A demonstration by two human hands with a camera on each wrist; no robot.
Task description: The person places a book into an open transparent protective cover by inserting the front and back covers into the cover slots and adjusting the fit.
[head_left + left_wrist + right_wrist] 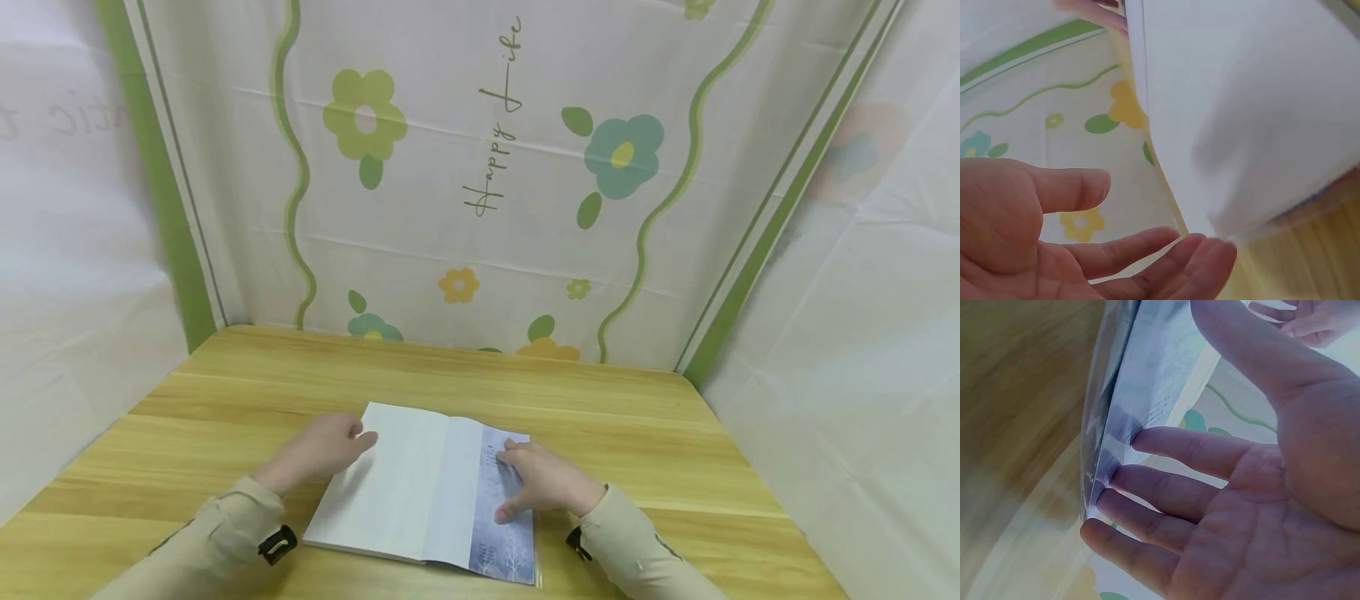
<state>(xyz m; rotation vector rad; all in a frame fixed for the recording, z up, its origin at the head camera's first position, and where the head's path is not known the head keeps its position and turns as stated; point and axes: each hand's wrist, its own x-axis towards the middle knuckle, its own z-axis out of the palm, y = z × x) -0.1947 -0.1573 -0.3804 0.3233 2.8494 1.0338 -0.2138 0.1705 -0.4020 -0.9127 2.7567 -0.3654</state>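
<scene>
An open book (pixel 390 483) lies on the wooden table, a blank white page on its left side. On its right is a blue-violet printed flap (pixel 498 550) with pale trees and small text; a clear plastic edge shows beside it. My left hand (pixel 330 450) is at the book's left edge, thumb apart from the fingers, and its fingertips (pixel 1210 256) meet the page corner or come very close to it. My right hand (pixel 547 479) rests on the flap with fingers spread, and in the right wrist view its fingertips (pixel 1141 440) touch the printed surface near the edge.
The wooden table (pixel 622 417) extends around the book. A white curtain (pixel 450 233) with flowers and lettering hangs behind the table, and white fabric hangs at both sides. Each wrist wears a black strap (pixel 278 544) over a beige sleeve (pixel 225 533).
</scene>
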